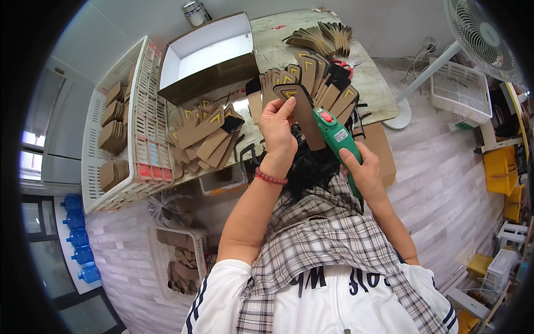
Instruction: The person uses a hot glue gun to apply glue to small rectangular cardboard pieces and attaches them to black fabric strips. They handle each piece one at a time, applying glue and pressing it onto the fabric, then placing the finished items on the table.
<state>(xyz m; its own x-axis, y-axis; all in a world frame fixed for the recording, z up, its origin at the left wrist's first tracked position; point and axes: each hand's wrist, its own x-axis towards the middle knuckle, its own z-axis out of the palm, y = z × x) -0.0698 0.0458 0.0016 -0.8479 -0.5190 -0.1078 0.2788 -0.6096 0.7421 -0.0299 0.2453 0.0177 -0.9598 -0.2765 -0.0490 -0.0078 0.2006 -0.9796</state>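
Note:
My left hand (pixel 278 129) pinches a flat brown piece (pixel 305 119) with a rounded top, a black edge and a yellow angled mark. In my right hand (pixel 365 171) is a green handheld power tool (pixel 337 135) with a red button, its tip beside the brown piece's right edge. Whether the tip touches that edge I cannot tell. Black scraps or strips (pixel 314 167) lie in my lap beneath the piece. Beyond my hands, similar pieces (pixel 308 69) are fanned out on the worktable (pixel 272 25). A loose heap of brown pieces (pixel 206 133) lies left of my hand.
A white plastic crate (pixel 133 161) with stacked brown pieces stands on the left, beside an open box (pixel 211 50). Red-handled scissors (pixel 347 65) lie at the table's far right. A standing fan (pixel 484 39) is right of the table. Another crate (pixel 156 250) sits low left.

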